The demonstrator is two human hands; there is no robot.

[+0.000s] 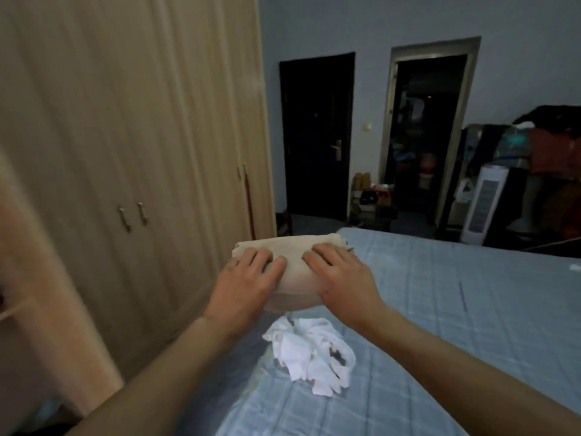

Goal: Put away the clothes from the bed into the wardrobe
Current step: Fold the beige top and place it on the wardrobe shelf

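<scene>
A folded beige garment (290, 245) is held up over the near-left edge of the bed (440, 309). My left hand (248, 278) grips its left half, fingers on top and thumb hidden beneath. My right hand (339, 272) grips the right half the same way. Just below, a crumpled white garment (314, 350) lies on the light blue bedcover. The tall beige wardrobe (125, 121) fills the left side, and the doors in view with metal handles (133, 215) are shut.
A pale panel (34, 278) juts in at the far left edge. Beyond the bed are a dark closed door (317, 136), an open doorway (427, 136), a white tower fan (482, 206) and piled clothes (547, 152) at the right.
</scene>
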